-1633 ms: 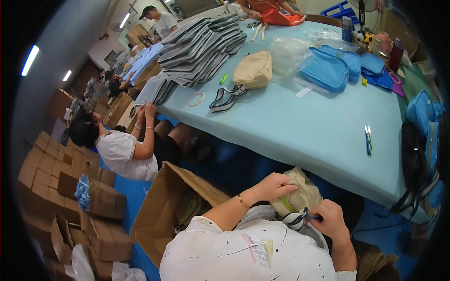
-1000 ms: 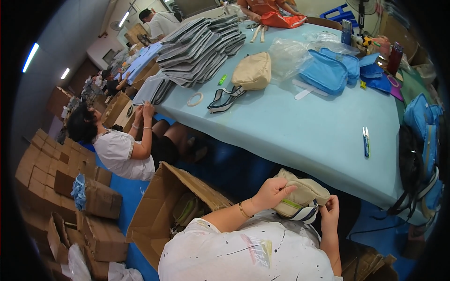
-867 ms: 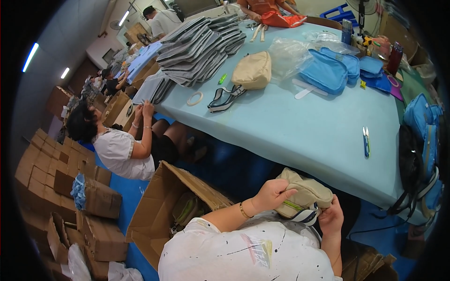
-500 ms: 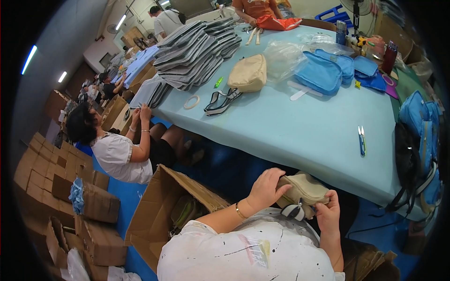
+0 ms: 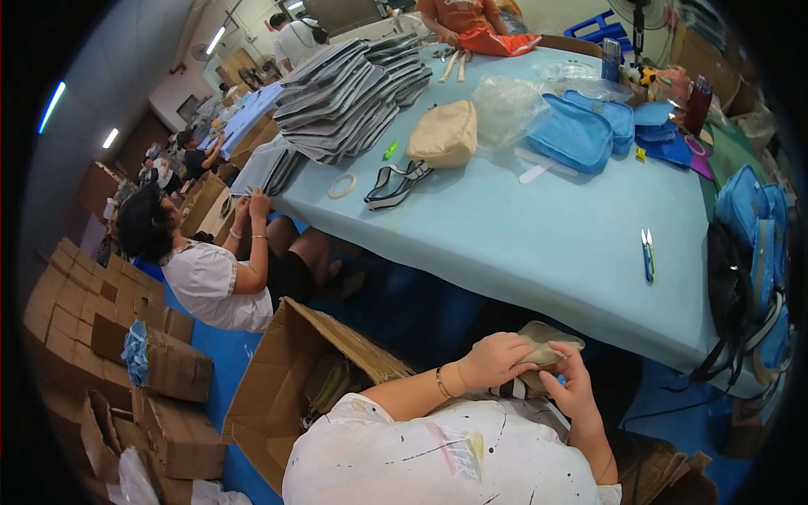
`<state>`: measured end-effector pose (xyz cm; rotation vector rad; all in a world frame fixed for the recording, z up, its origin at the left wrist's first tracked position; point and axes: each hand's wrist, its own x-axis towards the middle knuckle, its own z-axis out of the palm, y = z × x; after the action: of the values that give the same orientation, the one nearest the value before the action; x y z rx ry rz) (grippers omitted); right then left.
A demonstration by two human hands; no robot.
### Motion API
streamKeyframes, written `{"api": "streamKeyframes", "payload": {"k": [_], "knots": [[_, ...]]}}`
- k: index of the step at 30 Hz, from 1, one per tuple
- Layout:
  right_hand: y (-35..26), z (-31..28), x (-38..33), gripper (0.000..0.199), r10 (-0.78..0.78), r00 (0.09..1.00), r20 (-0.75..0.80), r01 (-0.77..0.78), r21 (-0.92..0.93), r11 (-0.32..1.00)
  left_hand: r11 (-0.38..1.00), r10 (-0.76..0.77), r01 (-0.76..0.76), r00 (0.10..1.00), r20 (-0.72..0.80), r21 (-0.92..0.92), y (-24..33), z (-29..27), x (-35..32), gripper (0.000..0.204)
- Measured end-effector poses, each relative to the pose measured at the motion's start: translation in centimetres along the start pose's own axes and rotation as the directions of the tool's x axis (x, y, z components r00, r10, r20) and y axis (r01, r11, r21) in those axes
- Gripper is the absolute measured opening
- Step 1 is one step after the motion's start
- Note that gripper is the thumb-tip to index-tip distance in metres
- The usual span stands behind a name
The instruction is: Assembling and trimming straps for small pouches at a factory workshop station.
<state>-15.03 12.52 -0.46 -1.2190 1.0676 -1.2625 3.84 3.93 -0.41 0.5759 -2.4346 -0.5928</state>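
Note:
In my lap, by the table's near edge, is a small beige bag [image 5: 550, 337] with a black-and-white striped strap partly showing below it. My left hand [image 5: 498, 362] grips the bag from its left side, fingers bent over the fabric. On the other side my right hand [image 5: 574, 385] pinches the bag's edge between thumb and fingers, close to the left fingertips. Much of the bag is covered by both hands. A second beige bag [image 5: 443, 135] lies on the table with its striped strap [image 5: 396, 186] stretched toward the near edge.
Thread snips [image 5: 648, 256] lie on the light-blue table [image 5: 539, 227]. Beyond are blue pouches [image 5: 572, 130], clear plastic [image 5: 507, 108], a tape roll [image 5: 342, 185] and stacked grey pieces [image 5: 337, 101]. An open carton [image 5: 282, 379] stands at my left. A co-worker [image 5: 215, 269] sits further left.
The beige bag has been turned and bunched in my hands. My left hand has come down and my right hand has moved in closer to it. The strap end is now mostly covered.

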Motion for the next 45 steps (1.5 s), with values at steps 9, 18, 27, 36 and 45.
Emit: {"api": "streamKeyframes", "payload": {"k": [9, 18, 27, 36, 45], "knots": [[10.2, -7.4, 1.1, 0.038, -0.105, 0.95, -0.294, -0.131, -0.681, 0.72, 0.982, 0.085, -0.096, 0.994, -0.071, -0.165, -1.0, -1.4, -1.4, 0.021], [11.8, -6.6, 1.3, 0.02, 0.373, 0.869, -0.324, -0.27, 0.321, 0.908, 0.977, -0.003, 0.015, 0.998, 0.06, -0.214, -1.1, -3.6, -1.8, 0.029], [6.6, -3.0, 2.6, 0.029, 0.402, 0.858, -0.321, -0.253, 0.416, 0.873, 0.975, 0.155, -0.115, 0.966, -0.208, 0.191, 2.7, -3.8, -0.2, 0.037], [3.7, -1.6, 1.1, 0.04, 0.371, 0.856, -0.36, -0.179, 0.467, 0.866, 0.989, -0.029, 0.003, 0.984, 0.175, 0.146, 1.9, 2.8, -0.5, 0.034], [3.0, -2.3, 0.7, 0.036, -0.667, 0.737, 0.109, 0.51, -0.737, 0.443, 1.0, -0.008, 0.01, 0.995, 0.104, -0.022, 0.6, -0.6, 0.6, 0.012]]}}
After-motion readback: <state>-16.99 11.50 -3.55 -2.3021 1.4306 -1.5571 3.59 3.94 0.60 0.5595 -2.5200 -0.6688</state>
